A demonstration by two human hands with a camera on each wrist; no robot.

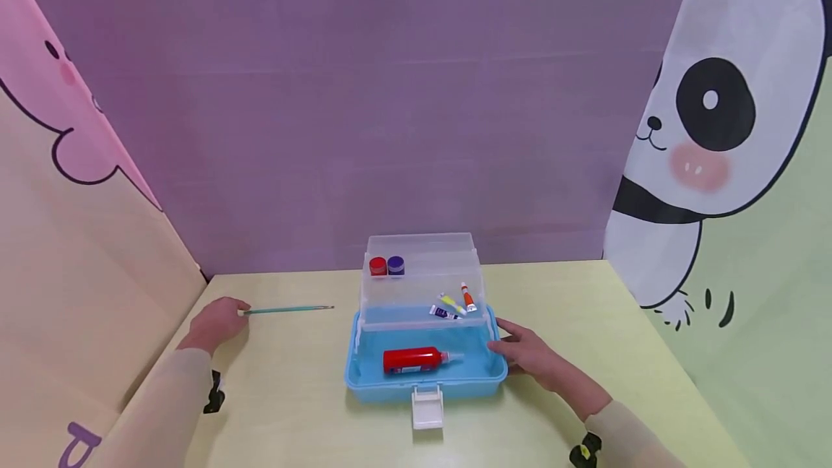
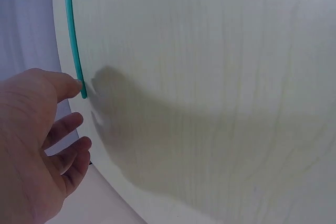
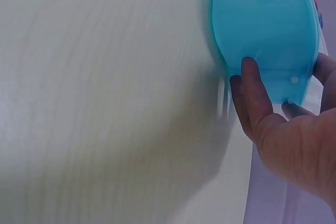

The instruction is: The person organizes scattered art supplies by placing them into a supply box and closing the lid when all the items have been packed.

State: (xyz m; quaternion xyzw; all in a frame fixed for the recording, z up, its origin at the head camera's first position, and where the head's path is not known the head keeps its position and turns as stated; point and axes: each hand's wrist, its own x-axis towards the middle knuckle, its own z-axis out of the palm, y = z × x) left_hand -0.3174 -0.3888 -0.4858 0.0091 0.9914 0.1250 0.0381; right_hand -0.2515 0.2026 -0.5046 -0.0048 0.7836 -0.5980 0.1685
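Note:
At the left of the table, my left hand (image 1: pixel 217 321) pinches the end of a thin teal paintbrush (image 1: pixel 286 309), whose tip points right toward the box. In the left wrist view, a fingertip meets the brush handle (image 2: pixel 74 40) just short of its end, and the other fingers curl loosely. My right hand (image 1: pixel 529 356) grips the right side of a light blue plastic box (image 1: pixel 364 390). Its thumb lies over the rim and its fingers spread along the outer wall (image 3: pixel 268 24). Inside the open box lies a red bottle (image 1: pixel 411 360) with a clear nozzle.
The box's clear lid (image 1: pixel 422 244) stands raised at the back. Red (image 1: pixel 378 266) and purple (image 1: pixel 396 265) jars and several small paint tubes (image 1: pixel 468 297) show in it. A white latch (image 1: pixel 427 410) hangs at the front. Panels surround the table (image 1: pixel 292 396) on three sides.

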